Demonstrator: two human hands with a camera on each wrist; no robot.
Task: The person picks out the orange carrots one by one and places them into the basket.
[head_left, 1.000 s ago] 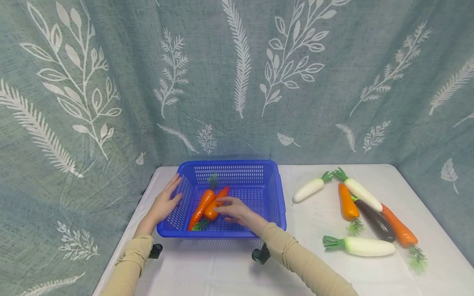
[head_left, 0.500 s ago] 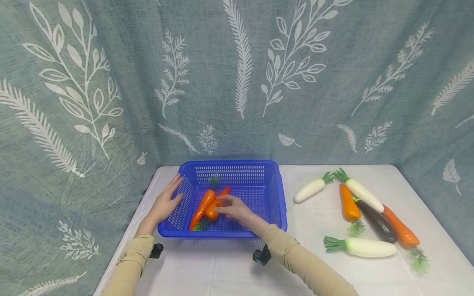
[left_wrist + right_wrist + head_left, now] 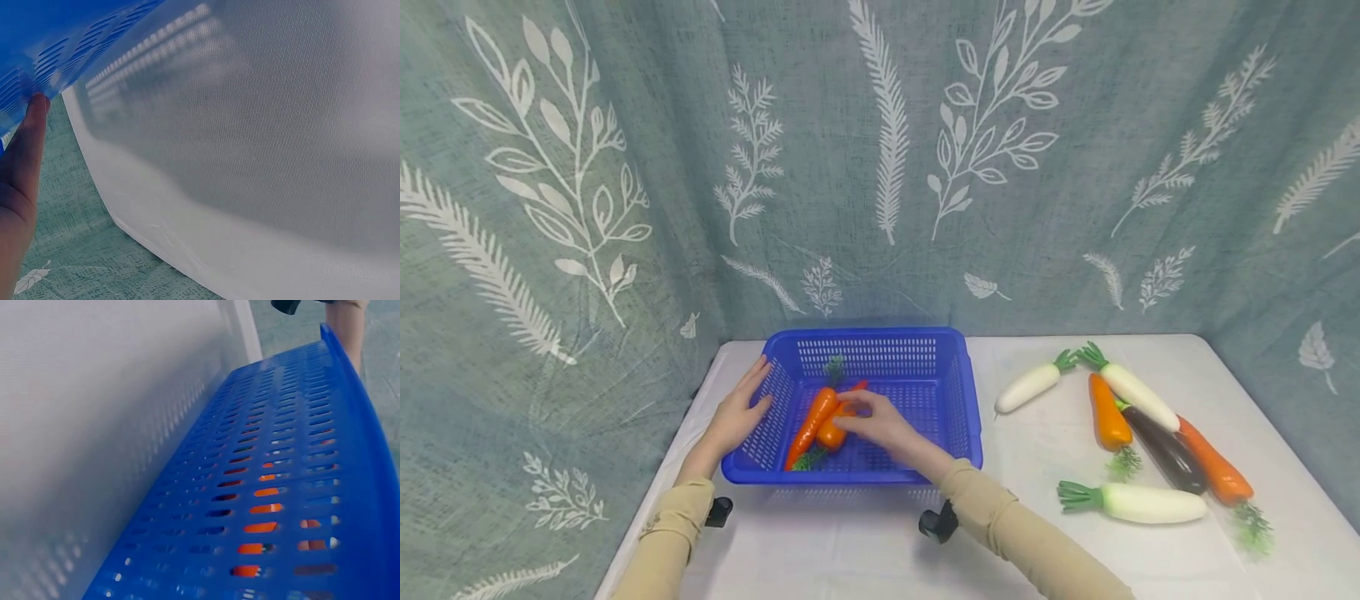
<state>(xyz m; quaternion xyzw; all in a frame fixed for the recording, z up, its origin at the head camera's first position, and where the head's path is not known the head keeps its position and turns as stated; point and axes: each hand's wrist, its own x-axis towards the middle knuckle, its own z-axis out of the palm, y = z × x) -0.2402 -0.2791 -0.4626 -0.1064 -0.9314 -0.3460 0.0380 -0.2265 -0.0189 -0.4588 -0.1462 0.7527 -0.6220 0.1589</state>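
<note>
A blue perforated basket (image 3: 865,477) stands on the table, with two orange carrots in it. My left hand (image 3: 733,421) lies along its left side, fingers straight and thumb apart. In the left wrist view, a finger of the left hand (image 3: 28,150) touches the basket's wall (image 3: 62,50). My right hand (image 3: 880,422) reaches inside and holds the right carrot (image 3: 830,435), thumb on the near side and fingers curled over it. The left carrot (image 3: 808,429) lies right beside it. Through the basket's slots (image 3: 369,506), the right wrist view shows only bits of orange and skin.
On the right of the white table (image 3: 842,550) lie white radishes (image 3: 1028,388), (image 3: 1138,396), (image 3: 1153,504), an eggplant (image 3: 1165,450), an orange carrot (image 3: 1108,412) and a redder carrot (image 3: 1213,462). A green patterned curtain (image 3: 820,167) hangs behind.
The right hand's fingers arch slightly more over the right carrot. Both carrots, the basket and the left hand stay in place, and the whole view shifts a little.
</note>
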